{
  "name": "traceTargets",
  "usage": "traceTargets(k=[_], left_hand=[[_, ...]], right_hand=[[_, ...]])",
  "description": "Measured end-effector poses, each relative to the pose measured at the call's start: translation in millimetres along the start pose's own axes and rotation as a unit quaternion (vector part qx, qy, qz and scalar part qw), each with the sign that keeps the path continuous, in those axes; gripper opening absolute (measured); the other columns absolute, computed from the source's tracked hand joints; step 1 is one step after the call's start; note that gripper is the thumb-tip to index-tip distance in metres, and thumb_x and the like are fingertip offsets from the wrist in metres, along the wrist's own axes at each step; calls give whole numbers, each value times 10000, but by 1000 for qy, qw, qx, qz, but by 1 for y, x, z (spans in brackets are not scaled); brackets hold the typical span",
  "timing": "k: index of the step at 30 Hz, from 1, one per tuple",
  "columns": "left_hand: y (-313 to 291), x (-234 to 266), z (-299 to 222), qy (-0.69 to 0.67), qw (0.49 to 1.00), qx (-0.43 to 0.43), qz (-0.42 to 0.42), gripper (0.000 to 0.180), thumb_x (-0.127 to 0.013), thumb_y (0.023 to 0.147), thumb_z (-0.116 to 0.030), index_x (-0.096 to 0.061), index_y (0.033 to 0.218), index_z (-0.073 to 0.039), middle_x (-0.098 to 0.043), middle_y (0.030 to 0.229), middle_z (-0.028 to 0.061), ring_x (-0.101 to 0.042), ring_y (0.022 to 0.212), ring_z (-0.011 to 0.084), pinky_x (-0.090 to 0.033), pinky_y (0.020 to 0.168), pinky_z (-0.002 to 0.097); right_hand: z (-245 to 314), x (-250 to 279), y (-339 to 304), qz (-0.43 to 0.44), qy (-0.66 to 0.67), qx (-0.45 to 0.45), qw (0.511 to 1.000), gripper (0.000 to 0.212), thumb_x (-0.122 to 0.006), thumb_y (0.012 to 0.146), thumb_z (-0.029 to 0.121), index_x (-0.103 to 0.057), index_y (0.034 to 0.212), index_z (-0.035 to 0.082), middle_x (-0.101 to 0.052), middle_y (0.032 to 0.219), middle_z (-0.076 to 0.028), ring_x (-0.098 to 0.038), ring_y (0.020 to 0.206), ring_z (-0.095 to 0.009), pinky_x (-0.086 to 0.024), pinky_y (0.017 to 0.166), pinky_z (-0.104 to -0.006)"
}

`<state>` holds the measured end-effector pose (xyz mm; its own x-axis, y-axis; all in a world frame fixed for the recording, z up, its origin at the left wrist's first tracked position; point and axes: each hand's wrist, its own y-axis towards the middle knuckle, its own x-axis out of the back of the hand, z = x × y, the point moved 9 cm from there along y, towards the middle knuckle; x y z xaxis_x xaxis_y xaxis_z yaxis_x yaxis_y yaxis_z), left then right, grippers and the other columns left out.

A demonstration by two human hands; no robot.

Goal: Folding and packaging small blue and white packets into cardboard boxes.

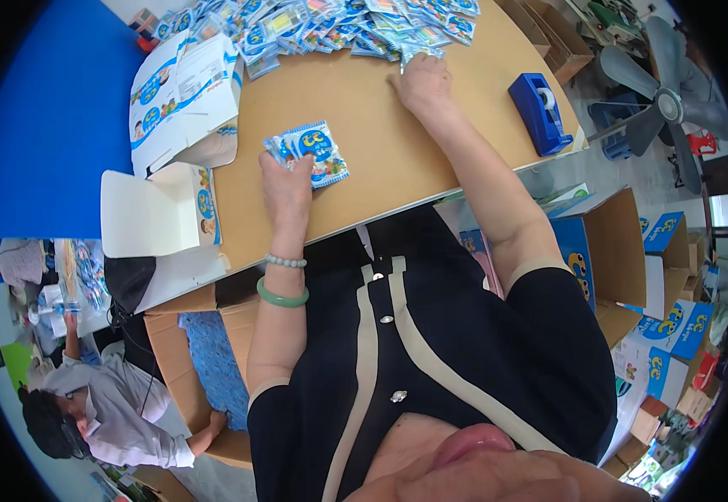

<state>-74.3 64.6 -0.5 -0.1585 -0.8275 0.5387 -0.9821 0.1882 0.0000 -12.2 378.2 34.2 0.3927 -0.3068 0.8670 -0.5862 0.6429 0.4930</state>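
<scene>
My left hand (285, 189) is closed on a small stack of flat blue-and-white packets (329, 152), held just above or on the tan table near its front edge. The packets fan out slightly past my fingers and thumb. Farther off, my right hand (426, 82) reaches to the near edge of a large heap of similar packets (322, 27). Its fingers are bent onto one packet (421, 52), which shows partly beyond the fingertips. An open white box (150, 213) with a blue printed side stands left of my left hand.
Flattened or folded white-and-blue cartons (181, 100) lie at the table's left. A blue tape dispenser (539, 113) sits near the right edge. Beyond stand a grey fan (669, 105) and cardboard boxes (619, 251). At lower left, another person (113, 402) reaches toward a lined carton (171, 360).
</scene>
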Motion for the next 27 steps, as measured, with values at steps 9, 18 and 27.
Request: traceTargets(k=[9, 18, 27], left_hand=[[-6, 11, -9, 74, 996, 43, 4, 531, -736, 773, -317, -488, 1128, -11, -670, 1052, 220, -649, 974, 407, -501, 823, 508], [0, 8, -1, 52, 997, 49, -3, 495, -702, 778, -316, -496, 1094, 4, -665, 1013, 243, -640, 951, 434, -495, 813, 516], [-6, 12, -3, 54, 998, 40, -12, 456, -646, 833, -300, -482, 1100, 32, -643, 1059, 256, -624, 988, 435, -479, 846, 509]], right_hand=[[-34, -33, -12, 262, 495, -81, 825, 362, -585, 878, 114, -539, 1209, -26, -685, 1003, -141, -679, 907, -261, -550, 792, -392], [115, 32, -118, 282, 429, 31, 858, 303, -524, 900, 61, -546, 1201, 36, -672, 1029, -148, -641, 975, -300, -517, 776, -423], [115, 40, -122, 297, 345, 90, 886, 301, -579, 917, 221, -576, 1164, 49, -625, 1037, -164, -609, 941, -360, -496, 807, -457]])
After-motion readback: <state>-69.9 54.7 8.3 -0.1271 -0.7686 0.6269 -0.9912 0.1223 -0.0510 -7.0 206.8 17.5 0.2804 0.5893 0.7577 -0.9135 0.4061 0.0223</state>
